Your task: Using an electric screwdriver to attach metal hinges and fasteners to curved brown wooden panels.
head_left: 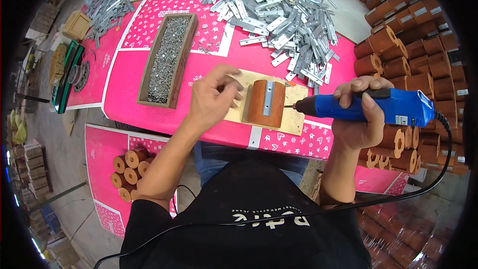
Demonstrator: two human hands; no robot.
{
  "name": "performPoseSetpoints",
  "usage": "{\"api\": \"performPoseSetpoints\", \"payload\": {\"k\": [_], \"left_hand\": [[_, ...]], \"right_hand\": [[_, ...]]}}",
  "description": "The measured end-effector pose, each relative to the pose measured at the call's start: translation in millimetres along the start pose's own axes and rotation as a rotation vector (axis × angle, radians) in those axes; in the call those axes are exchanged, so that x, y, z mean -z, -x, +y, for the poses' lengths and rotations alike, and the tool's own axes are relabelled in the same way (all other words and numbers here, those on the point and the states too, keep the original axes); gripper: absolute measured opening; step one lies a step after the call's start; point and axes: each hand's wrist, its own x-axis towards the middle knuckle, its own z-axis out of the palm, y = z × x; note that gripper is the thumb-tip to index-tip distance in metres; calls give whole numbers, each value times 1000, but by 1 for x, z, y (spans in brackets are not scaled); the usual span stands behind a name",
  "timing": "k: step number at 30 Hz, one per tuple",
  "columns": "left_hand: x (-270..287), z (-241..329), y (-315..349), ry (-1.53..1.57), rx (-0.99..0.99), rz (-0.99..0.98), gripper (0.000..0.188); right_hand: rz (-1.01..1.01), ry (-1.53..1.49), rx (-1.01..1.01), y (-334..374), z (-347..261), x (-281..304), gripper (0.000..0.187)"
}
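Observation:
My right hand is wrapped round a blue electric screwdriver, held level with its bit pointing left. The bit's tip is close to the right side of a reddish-brown wooden block with a rounded face. A silver metal strip with holes lies along the block's top. Under the block is a flat, yellowish board. To the block's left, my left hand hovers with bent, drawn-in fingers; whatever they hold is too small to make out. The block is apart from that hand.
A long wooden box full of screws stands left on the pink-covered table. Metal strips are heaped at the back. Brown wooden pieces are stacked right, and cylinders sit lower left. The tool's black cord crosses my front.

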Motion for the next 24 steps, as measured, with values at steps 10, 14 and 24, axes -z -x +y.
{"api": "performPoseSetpoints", "payload": {"k": [10, 14, 24], "left_hand": [[-32, -9, 13, -310, -216, 17, 14], [-40, -20, 9, -438, -483, 130, 11], [-45, -16, 11, -367, -476, 138, 14]], "right_hand": [[-100, -114, -43, -24, 4, -37, 28], [-116, -102, -92, -25, 7, -44, 27], [-130, -61, -123, -30, 17, -51, 26]]}}
